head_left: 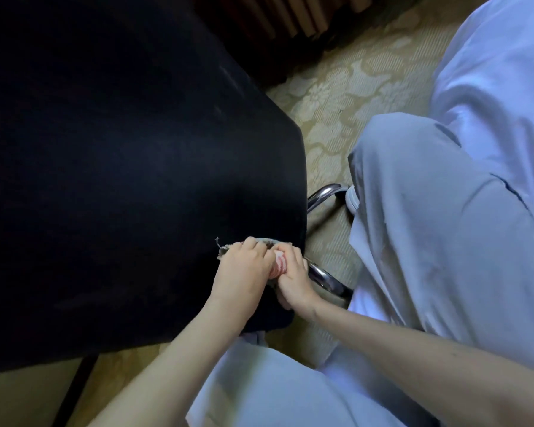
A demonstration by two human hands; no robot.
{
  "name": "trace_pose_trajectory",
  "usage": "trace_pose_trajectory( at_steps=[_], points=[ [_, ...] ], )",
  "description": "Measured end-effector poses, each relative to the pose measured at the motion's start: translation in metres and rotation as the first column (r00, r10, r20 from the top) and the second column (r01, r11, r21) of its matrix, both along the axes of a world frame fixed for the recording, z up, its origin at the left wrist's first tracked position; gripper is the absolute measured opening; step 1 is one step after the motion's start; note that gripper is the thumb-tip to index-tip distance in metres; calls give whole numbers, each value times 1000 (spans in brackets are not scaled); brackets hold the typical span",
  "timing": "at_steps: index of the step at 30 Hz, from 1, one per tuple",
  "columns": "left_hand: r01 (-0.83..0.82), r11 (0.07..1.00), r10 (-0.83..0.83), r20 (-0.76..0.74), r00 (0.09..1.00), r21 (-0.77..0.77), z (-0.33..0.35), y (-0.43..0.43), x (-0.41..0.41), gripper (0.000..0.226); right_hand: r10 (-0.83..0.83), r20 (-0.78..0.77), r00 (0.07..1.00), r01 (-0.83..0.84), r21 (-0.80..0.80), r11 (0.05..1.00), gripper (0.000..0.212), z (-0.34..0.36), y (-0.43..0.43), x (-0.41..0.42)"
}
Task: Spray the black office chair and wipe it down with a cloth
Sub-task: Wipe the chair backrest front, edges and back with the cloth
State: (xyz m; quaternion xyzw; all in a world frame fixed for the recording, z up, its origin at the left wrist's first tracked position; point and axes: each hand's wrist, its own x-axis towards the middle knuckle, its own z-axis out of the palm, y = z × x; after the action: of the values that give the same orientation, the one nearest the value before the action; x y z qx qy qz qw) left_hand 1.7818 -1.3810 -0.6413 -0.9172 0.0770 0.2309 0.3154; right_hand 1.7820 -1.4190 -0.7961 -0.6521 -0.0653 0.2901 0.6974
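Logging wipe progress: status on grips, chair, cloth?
Both hold the cloth: left grip, right grip. Cloth bunched at black chair seat edge. Chrome frame beside right grip; nothing blocking.

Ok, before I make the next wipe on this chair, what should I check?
1. Cloth gripped: ok, the left hand and right hand both hold it.
2. Cloth on the black chair: ok, at its near edge.
3. Spray bottle handy: cannot tell, not in view.
4. Surface sprayed: cannot tell, too dark.
5. Chrome frame wiped: cannot tell.
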Motion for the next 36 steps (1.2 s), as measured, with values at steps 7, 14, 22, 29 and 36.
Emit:
trace_pose_trajectory(
  at_steps=[7,14,22,29,36],
  points=[
    [16,999,-18,-50,999,-36,17,-12,-63,35,102,42,994,-103,25,994,45,13,-16,-72],
    [88,993,-79,125,989,-73,26,-14,-69,36,97,183,978,-109,57,992,50,27,-34,-42],
    [152,983,-125,227,966,-103,4,-8,21,33,-166,66,984,164,33,986,58,21,-37,42],
    [82,991,-62,179,982,-107,-48,0,73,30,-249,-128,960,249,-16,968,53,-25,-15,84],
    [15,993,-2,113,994,-115,-88,-1,119,26,-331,-242,912,339,-6,941,39,-33,-20,115]
  ],
)
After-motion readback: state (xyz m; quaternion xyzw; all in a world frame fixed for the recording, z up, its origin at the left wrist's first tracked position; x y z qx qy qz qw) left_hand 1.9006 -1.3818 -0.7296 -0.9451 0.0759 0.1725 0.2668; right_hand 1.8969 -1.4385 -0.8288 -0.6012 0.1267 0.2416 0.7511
